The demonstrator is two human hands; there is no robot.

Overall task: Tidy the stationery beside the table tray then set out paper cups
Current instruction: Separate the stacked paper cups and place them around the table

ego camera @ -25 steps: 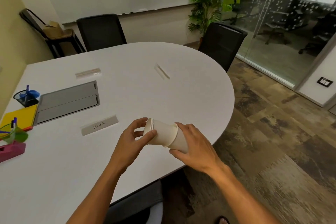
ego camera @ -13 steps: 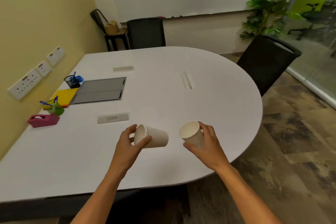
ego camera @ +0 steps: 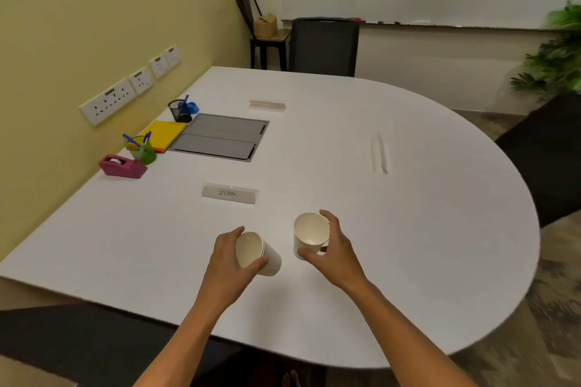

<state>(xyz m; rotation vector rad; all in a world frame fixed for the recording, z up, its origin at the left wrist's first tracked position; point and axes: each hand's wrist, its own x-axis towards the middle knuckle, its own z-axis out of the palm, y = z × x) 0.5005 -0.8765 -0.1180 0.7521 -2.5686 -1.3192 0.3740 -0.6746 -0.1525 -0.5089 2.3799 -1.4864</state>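
Table [ego camera: 408,229] dominates the room: white, rounded at its far right end, with its straight left side close to a yellow wall [ego camera: 78,25] carrying a row of power sockets [ego camera: 108,100]. Two dark chairs are drawn up, one at the far end [ego camera: 323,45] and one at the right edge [ego camera: 547,160]. A potted plant [ego camera: 556,56] stands in the right corner.

Set flush into the tabletop is a grey table tray [ego camera: 220,137] with two lidded sections. Beside its left edge lies a yellow notepad [ego camera: 165,133], touching or nearly touching the tray frame. A black mesh pen holder [ego camera: 179,110] stands at the notepad's far end. A green pen cup [ego camera: 141,149] with blue pens stands at the near end, and a pink tape dispenser [ego camera: 122,165] sits just beside it.

A clear name plate [ego camera: 229,194] with handwritten lettering lies between the tray and the hands. Two further plates lie beyond the tray [ego camera: 267,104] and towards the right [ego camera: 379,152].

Left hand [ego camera: 229,256] grasps a short stack of paper cups [ego camera: 257,253], tilted on its side above the table, fingers wrapped round the rim end. Right hand [ego camera: 333,250] grips a single paper cup [ego camera: 309,234] by its side, mouth up and tilted toward the viewer. Whether its base touches the table cannot be told. The two sets of cups are apart.
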